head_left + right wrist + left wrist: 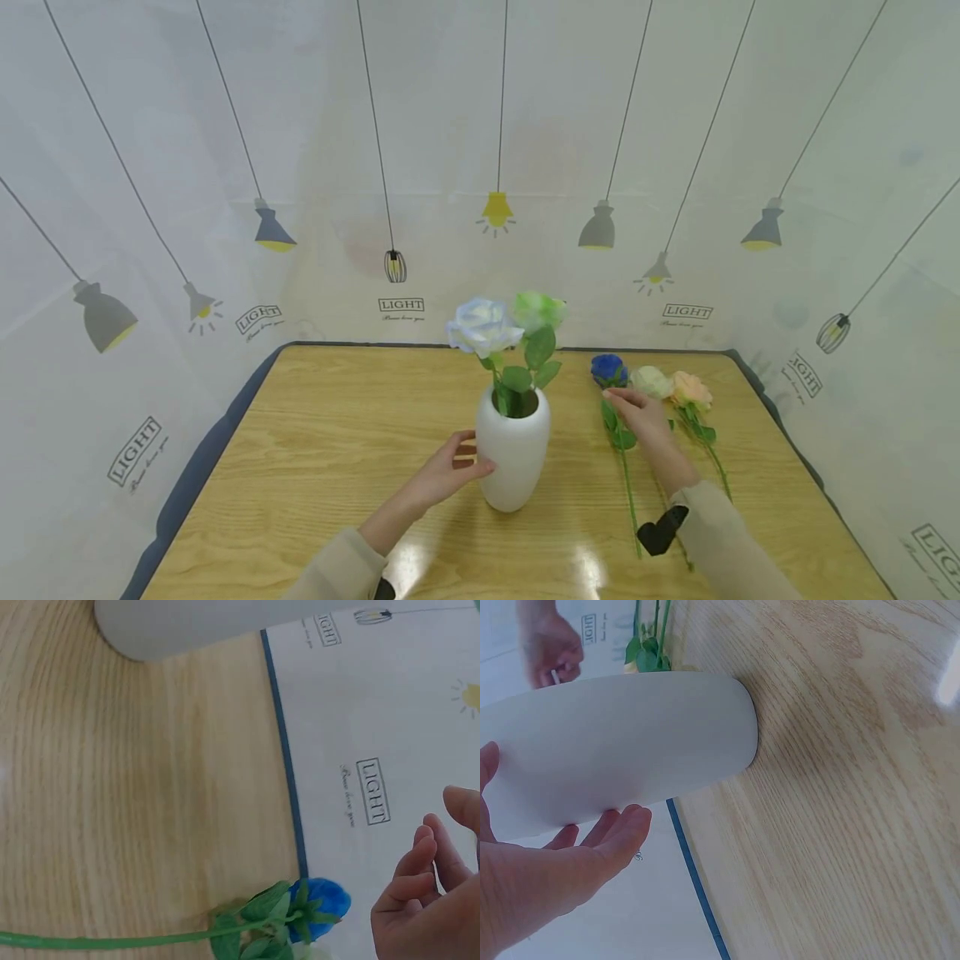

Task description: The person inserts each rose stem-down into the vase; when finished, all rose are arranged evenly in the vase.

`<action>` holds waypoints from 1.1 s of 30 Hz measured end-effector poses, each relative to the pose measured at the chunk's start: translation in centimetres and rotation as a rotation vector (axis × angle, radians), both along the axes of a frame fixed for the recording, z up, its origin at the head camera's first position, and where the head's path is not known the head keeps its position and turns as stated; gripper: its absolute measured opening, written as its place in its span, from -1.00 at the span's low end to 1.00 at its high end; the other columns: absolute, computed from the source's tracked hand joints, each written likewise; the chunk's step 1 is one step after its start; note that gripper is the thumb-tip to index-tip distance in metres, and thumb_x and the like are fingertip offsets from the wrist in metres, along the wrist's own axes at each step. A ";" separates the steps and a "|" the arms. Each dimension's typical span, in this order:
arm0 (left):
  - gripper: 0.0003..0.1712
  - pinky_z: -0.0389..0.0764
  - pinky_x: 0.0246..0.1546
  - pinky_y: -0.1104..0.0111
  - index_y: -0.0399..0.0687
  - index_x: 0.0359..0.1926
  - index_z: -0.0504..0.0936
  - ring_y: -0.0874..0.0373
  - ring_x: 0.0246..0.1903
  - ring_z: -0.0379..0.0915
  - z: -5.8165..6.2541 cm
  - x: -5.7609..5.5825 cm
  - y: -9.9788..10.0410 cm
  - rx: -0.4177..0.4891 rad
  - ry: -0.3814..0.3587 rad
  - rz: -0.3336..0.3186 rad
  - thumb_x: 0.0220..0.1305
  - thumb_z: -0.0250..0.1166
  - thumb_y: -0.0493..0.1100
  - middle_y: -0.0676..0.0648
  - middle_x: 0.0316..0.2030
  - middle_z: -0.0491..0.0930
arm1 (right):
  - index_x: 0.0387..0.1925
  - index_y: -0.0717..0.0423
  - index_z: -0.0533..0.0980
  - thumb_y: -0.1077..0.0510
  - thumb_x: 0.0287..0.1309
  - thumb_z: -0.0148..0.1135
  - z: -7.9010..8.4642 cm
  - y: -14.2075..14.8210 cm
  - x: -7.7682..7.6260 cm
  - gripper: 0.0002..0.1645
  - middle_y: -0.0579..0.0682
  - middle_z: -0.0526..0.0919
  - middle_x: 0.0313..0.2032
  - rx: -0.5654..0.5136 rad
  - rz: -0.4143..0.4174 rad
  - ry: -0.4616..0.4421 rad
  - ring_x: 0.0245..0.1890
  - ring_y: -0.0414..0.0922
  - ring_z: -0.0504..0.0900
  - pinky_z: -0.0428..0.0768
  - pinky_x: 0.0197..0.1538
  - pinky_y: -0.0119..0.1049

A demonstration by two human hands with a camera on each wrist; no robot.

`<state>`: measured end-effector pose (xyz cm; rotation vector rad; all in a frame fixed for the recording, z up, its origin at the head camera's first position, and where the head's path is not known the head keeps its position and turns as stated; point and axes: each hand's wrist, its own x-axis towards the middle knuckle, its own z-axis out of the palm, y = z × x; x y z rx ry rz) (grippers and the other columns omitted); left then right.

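A white vase (513,457) stands upright on the wooden table, holding a pale blue-white rose (483,327) and a light green flower (537,310) with leafy stems. My left hand (450,471) grips the vase from its left side, thumb on the front and fingers along the far side; in the left wrist view the vase (645,739) fills the upper left. My right hand (645,417) hovers by the head of a blue rose (608,369) lying on the table. In the right wrist view the blue rose (322,907) lies below that hand, whose thumb and bent fingers are apart with nothing between them.
To the right of the blue rose lie a cream-white rose (651,382) and a peach rose (692,390), stems toward the front. Around the table (315,467) hangs white cloth (322,167) printed with lamps. A dark blue edge (247,400) borders the tabletop.
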<state>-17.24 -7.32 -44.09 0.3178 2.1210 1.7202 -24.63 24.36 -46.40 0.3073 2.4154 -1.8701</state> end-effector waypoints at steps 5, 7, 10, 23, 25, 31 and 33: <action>-0.24 0.28 -0.03 -0.03 -0.33 0.23 0.10 -0.32 0.07 0.12 -0.4 -0.2 0.0 -0.004 0.002 0.000 0.14 0.21 -0.04 -0.36 0.08 0.23 | 0.15 0.25 0.28 -0.12 0.14 0.07 -2.7 1.4 0.2 -0.32 0.22 0.24 0.14 0.025 -0.009 -0.033 0.07 0.12 0.25 0.27 0.05 0.00; -0.23 0.28 -0.04 -0.04 -0.32 0.23 0.09 -0.33 0.07 0.12 -1.0 -0.5 0.0 -0.002 0.000 0.002 0.14 0.22 -0.04 -0.36 0.08 0.23 | 0.14 0.27 0.29 -0.15 0.13 0.07 -3.7 1.8 0.3 -0.30 0.24 0.27 0.12 0.056 -0.036 -0.039 0.02 0.14 0.28 0.30 -0.02 0.01; -0.21 0.29 -0.04 -0.04 -0.27 0.24 0.10 -0.31 0.08 0.12 -2.2 -1.0 0.0 -0.005 0.002 0.007 0.12 0.23 0.01 -0.34 0.09 0.23 | 0.10 0.27 0.33 -0.15 0.12 0.08 -5.3 2.3 0.3 -0.32 0.22 0.34 0.05 0.085 -0.086 -0.060 -0.09 0.12 0.35 0.37 -0.16 -0.05; -0.18 0.31 -0.05 0.00 -0.19 0.25 0.11 -0.26 0.08 0.15 -3.8 -1.7 0.0 -0.012 0.005 0.013 0.09 0.24 0.07 -0.28 0.09 0.24 | -0.06 0.39 0.38 0.06 0.13 0.07 -9.7 3.2 1.4 -0.52 0.31 0.40 -0.09 0.206 -0.144 -0.079 -0.11 0.16 0.37 0.41 -0.15 -0.05; -0.19 0.31 -0.05 -0.01 -0.21 0.25 0.11 -0.26 0.08 0.15 -3.7 -1.7 0.0 -0.010 0.005 0.014 0.10 0.24 0.05 -0.29 0.09 0.24 | -0.09 0.40 0.40 0.07 0.11 0.09 -9.9 3.1 1.5 -0.53 0.31 0.41 -0.10 0.238 -0.133 -0.074 -0.13 0.16 0.38 0.42 -0.18 -0.06; -0.22 0.29 -0.04 -0.03 -0.29 0.23 0.10 -0.31 0.08 0.12 -1.7 -0.8 -0.1 0.005 -0.004 0.009 0.13 0.23 -0.02 -0.34 0.08 0.24 | -0.13 0.39 0.45 0.13 0.07 0.11 -10.2 2.7 1.5 -0.59 0.24 0.49 -0.22 0.310 -0.099 -0.066 -0.26 0.10 0.46 0.47 -0.30 -0.13; -0.24 0.28 -0.03 -0.03 -0.31 0.23 0.11 -0.31 0.08 0.12 -0.9 -0.4 0.0 0.002 -0.004 0.006 0.13 0.22 -0.03 -0.34 0.07 0.24 | -0.13 0.40 0.45 0.15 0.07 0.10 -10.3 2.6 1.6 -0.60 0.23 0.51 -0.25 0.331 -0.085 -0.061 -0.28 0.10 0.46 0.47 -0.31 -0.12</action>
